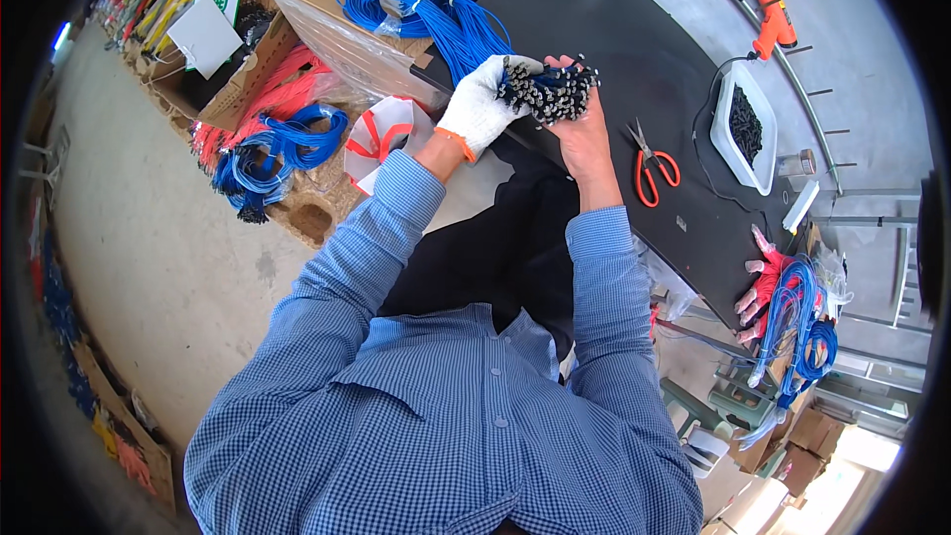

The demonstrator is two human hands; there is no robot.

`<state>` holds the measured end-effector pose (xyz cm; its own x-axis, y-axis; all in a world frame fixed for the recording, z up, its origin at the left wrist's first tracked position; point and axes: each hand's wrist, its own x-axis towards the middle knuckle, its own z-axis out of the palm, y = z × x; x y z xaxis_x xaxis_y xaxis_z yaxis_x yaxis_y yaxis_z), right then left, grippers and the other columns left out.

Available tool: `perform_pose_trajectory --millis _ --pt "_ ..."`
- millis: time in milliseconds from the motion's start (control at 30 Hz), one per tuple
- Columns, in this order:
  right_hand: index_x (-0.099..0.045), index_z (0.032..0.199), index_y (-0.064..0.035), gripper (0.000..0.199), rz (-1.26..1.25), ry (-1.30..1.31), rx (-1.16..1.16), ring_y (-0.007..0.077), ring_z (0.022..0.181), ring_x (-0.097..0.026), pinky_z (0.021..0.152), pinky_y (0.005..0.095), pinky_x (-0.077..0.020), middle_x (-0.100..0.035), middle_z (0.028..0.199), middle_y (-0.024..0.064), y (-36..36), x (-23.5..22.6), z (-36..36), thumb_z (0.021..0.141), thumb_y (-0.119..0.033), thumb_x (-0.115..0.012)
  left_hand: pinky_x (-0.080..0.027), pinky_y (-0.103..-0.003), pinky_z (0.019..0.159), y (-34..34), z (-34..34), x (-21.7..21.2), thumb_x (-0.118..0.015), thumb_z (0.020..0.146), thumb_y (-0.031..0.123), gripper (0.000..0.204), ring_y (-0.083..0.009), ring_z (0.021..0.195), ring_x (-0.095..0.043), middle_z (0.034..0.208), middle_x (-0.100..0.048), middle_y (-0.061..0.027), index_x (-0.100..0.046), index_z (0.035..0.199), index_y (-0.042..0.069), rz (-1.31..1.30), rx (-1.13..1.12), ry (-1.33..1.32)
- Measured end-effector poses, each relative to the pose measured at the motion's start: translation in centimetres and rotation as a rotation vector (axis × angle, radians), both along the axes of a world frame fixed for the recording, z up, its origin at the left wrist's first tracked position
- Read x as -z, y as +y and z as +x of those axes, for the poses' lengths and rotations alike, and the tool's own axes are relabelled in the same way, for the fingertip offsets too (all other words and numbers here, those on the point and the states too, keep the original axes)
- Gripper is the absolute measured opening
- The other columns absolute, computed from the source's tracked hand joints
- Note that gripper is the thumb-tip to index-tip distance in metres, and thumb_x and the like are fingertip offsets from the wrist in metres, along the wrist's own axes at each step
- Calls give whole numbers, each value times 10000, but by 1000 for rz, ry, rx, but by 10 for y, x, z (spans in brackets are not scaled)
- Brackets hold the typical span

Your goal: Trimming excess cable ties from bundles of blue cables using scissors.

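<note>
A thick bundle of blue wires [543, 91] is held over the near edge of the black table, its many black-sleeved, metal-tipped ends turned toward me. My left hand [482, 107], in a white knit glove with an orange cuff, is closed round the bundle's left side. Bare, my right hand [582, 134] cups the same bundle from the right, fingers curled behind it and partly hidden. The wires run back from my hands to a large tied blue coil [436, 5] at the far left of the table. Right of my right hand lie red-handled scissors [649, 166].
A white tray [741, 129] of small black pieces stands on the black table [614, 30], near an orange heat gun [773, 20]. Pink gloves [761, 282] and blue coils hang at the right edge. Leftward are a cardboard box [238, 89], blue wire coils [277, 154] and a red-and-white bag [381, 139].
</note>
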<state>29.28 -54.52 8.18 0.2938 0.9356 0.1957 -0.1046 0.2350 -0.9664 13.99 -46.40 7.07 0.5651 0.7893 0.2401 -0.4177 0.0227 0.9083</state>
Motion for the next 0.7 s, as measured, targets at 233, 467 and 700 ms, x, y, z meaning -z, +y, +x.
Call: perform_pose_trajectory --millis 233,467,700 --pt "-371 1538 -22 839 -32 147 -10 227 1384 -532 1167 374 -449 -519 1531 126 -2 9 6 815 126 -769 -528 -303 1019 1 8 -1 -760 824 -46 466 -163 1137 -668 1223 -698 -58 -652 1262 67 424 -220 397" --pt "-366 1550 -30 850 -48 210 2 238 1361 -555 1134 379 -478 -537 1511 142 -8 14 10 811 147 -744 -542 -356 993 -2 13 -13 -782 819 92 410 -296 1114 -687 1175 -687 -124 -690 1218 87 557 -316 551" --pt "-463 1498 -87 788 -49 235 33 222 1228 -617 950 346 -533 -591 1418 87 -6 21 13 791 239 -588 -544 -338 1001 5 18 -1 -797 841 143 407 -258 1102 -696 1195 -690 -108 -691 1229 76 541 -285 579"
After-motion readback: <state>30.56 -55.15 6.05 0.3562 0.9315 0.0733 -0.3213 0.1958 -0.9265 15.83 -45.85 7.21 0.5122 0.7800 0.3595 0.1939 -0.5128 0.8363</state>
